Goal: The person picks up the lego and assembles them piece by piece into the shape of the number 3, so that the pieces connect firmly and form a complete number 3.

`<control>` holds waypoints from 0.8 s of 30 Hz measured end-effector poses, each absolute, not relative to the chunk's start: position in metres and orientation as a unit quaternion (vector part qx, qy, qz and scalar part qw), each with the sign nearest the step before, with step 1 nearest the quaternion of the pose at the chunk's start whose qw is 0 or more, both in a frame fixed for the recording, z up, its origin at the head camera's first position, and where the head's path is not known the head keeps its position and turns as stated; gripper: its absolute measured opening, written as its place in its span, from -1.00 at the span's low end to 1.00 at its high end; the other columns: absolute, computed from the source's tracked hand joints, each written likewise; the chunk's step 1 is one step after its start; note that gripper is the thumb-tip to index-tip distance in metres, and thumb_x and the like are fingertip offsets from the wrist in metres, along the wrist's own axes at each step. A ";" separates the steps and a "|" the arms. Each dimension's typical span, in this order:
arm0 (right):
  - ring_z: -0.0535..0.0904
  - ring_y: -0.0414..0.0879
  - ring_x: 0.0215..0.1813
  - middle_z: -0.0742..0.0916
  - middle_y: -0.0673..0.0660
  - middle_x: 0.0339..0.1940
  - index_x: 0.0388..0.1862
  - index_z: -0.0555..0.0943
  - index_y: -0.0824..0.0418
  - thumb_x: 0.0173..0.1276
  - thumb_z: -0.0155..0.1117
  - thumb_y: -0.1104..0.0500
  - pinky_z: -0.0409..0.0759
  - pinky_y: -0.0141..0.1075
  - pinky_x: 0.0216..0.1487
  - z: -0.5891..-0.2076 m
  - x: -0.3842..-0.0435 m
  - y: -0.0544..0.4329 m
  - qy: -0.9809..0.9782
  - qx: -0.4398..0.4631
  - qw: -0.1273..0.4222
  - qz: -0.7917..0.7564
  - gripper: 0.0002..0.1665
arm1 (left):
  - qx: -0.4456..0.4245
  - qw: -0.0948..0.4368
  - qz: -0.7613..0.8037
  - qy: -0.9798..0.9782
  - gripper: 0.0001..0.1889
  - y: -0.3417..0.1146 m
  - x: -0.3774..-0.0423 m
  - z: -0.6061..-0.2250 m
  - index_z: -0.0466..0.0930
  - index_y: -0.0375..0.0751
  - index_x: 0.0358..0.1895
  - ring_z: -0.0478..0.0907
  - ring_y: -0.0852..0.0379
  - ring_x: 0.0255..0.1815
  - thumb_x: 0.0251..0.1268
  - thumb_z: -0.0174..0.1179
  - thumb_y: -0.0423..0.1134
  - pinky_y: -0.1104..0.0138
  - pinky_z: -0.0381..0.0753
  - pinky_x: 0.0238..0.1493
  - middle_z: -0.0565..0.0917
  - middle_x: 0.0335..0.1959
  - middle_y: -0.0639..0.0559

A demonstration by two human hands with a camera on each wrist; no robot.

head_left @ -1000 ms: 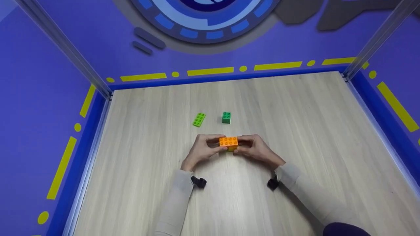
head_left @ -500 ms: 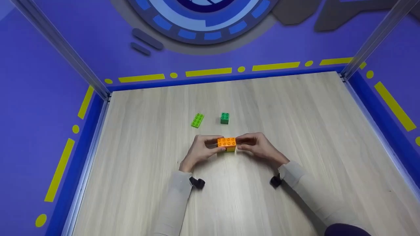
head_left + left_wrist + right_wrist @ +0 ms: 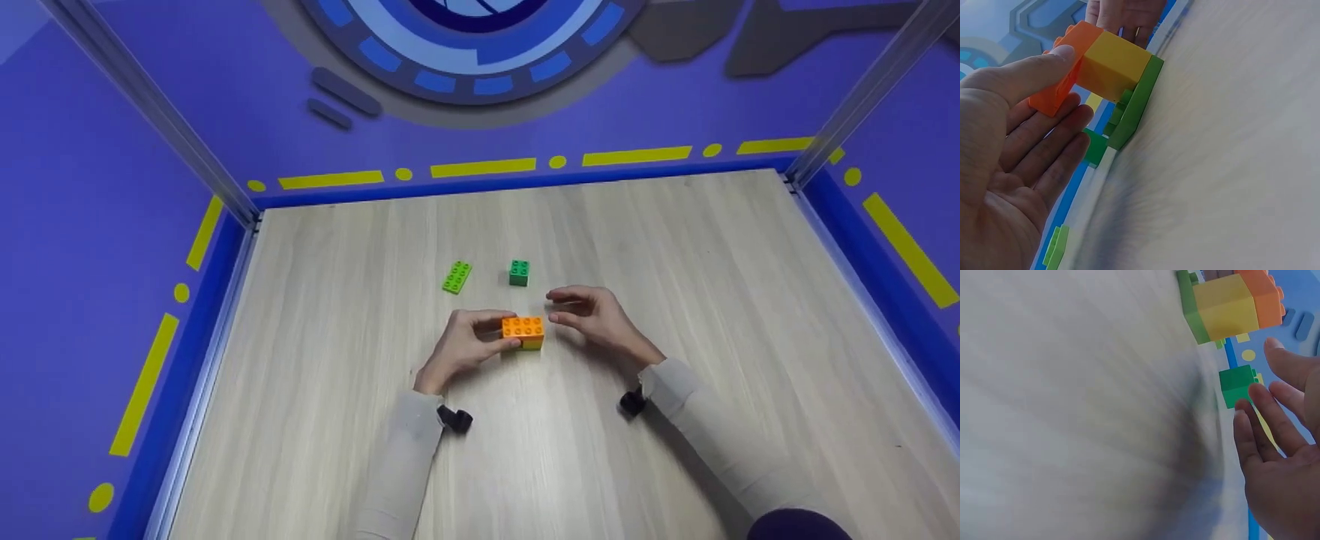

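A small stack of toy building bricks stands on the table in front of the person. Its top is an orange brick (image 3: pixel 523 328), under that comes a yellow brick (image 3: pixel 1113 64), and a green plate (image 3: pixel 1139 107) forms the base. The yellow brick covers one end of the plate, leaving studs bare beneath the orange brick's left part. The left hand (image 3: pixel 466 343) pinches the orange brick between thumb and fingers at its left end. To the right of the stack, the right hand (image 3: pixel 606 321) is apart from it, fingers spread from the thumb and holding nothing.
Beyond the stack lie a dark green brick (image 3: pixel 519 274) and, to its left, a flat lime-green plate (image 3: pixel 456 277). The wooden table (image 3: pixel 337 300) is bounded by blue-purple panels (image 3: pixel 480 135) at the back and sides.
The right hand has let go of the stack and moved away to the right and slightly forward. The left hand keeps its hold on the orange brick.
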State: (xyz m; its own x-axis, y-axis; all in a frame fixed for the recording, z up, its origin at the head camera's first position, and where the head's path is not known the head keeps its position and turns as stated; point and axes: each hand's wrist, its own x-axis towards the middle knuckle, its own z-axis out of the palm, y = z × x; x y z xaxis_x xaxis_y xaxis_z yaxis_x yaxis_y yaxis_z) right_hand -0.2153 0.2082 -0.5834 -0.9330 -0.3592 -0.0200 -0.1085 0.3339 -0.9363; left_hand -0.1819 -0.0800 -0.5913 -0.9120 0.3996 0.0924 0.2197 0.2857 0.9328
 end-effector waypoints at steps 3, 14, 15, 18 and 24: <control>0.72 0.15 0.31 0.76 0.25 0.29 0.35 0.68 0.28 0.43 0.54 0.17 0.66 -0.08 0.34 -0.581 -0.221 0.205 0.812 -0.134 0.109 -0.558 -0.45 | 0.200 0.078 0.569 0.794 -0.51 -0.078 -0.183 -0.592 0.76 -0.13 0.25 0.75 0.09 0.21 0.27 0.58 -0.14 0.29 0.70 0.23 0.79 0.20 -0.03; 0.67 0.17 0.38 0.73 0.24 0.35 0.43 0.63 0.25 0.39 0.58 0.11 0.56 0.08 0.45 -0.584 -0.237 0.193 0.822 -0.109 0.086 -0.553 -0.33 | 0.212 0.072 0.573 0.788 -0.51 -0.078 -0.186 -0.592 0.76 -0.16 0.25 0.75 0.12 0.21 0.25 0.59 -0.18 0.31 0.69 0.25 0.80 0.19 -0.03; 0.66 0.17 0.39 0.73 0.25 0.35 0.43 0.62 0.25 0.39 0.58 0.12 0.56 0.08 0.45 -0.585 -0.238 0.191 0.822 -0.108 0.082 -0.553 -0.33 | 0.212 0.073 0.572 0.789 -0.50 -0.078 -0.185 -0.592 0.76 -0.16 0.25 0.74 0.12 0.21 0.25 0.59 -0.17 0.30 0.68 0.26 0.80 0.20 -0.02; 0.64 0.19 0.41 0.71 0.27 0.38 0.44 0.60 0.27 0.39 0.58 0.14 0.55 0.07 0.46 -0.586 -0.242 0.186 0.820 -0.109 0.071 -0.558 -0.31 | 0.212 0.071 0.565 0.794 -0.48 -0.078 -0.184 -0.592 0.75 -0.16 0.27 0.73 0.12 0.23 0.25 0.59 -0.13 0.29 0.67 0.27 0.79 0.21 -0.01; 0.60 0.17 0.46 0.66 0.23 0.45 0.51 0.54 0.22 0.37 0.60 0.09 0.53 0.04 0.49 -0.585 -0.249 0.174 0.819 -0.091 0.070 -0.563 -0.22 | 0.216 0.064 0.555 0.801 -0.45 -0.077 -0.184 -0.594 0.73 -0.22 0.29 0.72 0.12 0.24 0.26 0.59 -0.14 0.31 0.66 0.28 0.78 0.23 -0.01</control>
State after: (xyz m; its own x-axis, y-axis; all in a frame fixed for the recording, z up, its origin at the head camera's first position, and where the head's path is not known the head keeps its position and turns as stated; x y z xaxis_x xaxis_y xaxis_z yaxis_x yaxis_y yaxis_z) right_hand -0.2487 0.1741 -0.5850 -0.9736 -0.2279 -0.0129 -0.0696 0.3504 -0.9340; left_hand -0.1841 -0.0774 -0.5939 -0.8981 0.4178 0.1376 0.2755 0.2905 0.9164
